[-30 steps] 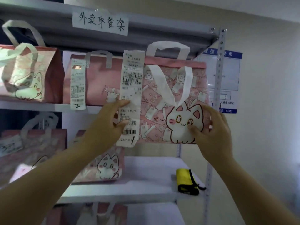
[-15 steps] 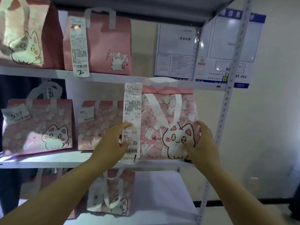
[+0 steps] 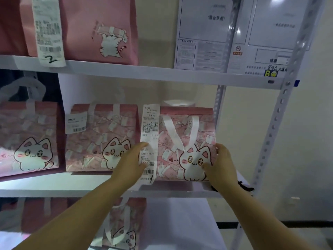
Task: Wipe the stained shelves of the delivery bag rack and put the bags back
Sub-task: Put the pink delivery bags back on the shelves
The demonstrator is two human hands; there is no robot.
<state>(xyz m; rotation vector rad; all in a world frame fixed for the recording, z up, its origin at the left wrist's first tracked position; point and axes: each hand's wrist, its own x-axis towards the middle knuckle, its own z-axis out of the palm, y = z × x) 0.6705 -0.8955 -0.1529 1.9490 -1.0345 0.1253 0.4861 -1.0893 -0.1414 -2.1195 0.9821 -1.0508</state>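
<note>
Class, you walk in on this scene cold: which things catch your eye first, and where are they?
A pink cat-print bag sits at the right end of the middle shelf, gripped at both sides by the left hand and right hand. A long white receipt hangs down its left front edge. Above, a plainer pink bag carries a receipt marked 2.

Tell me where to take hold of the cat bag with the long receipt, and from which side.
Grip its two lower side edges from the front, as the left hand and right hand do. The cat bag stands wide and upright on the shelf; its front handle lies flat, and the long receipt hangs loose.
</note>
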